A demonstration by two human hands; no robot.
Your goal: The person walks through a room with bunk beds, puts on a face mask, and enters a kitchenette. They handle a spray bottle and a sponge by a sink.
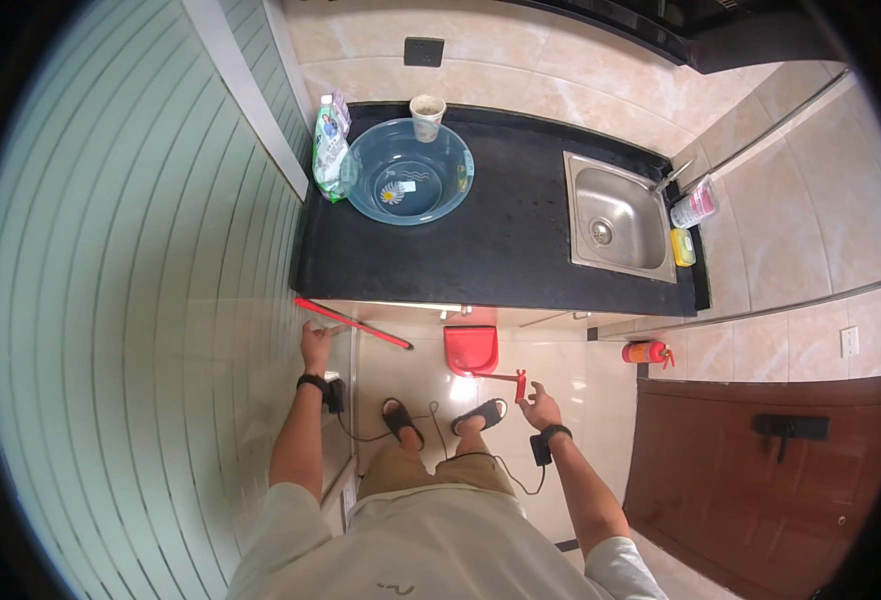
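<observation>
My left hand (316,346) is closed at the left, beside the striped glass partition, round the upper part of a long-handled tool. The tool ends in a narrow red bar (361,325) that looks like a broom head; its handle is strongly foreshortened and bristles cannot be made out. A red dustpan (472,352) stands on the floor in front of the cabinet, its thin handle reaching to the right. My right hand (541,408) is at the red end of that handle, with thumb and forefinger apart. It does not appear to be wrapped round the handle.
On the black counter (521,230) are a blue basin (411,214), a paper cup (427,122) and a detergent pouch (330,150). A steel sink (621,215) lies right. A fire extinguisher (647,352) stands near a brown door (741,470). Cables hang by my legs.
</observation>
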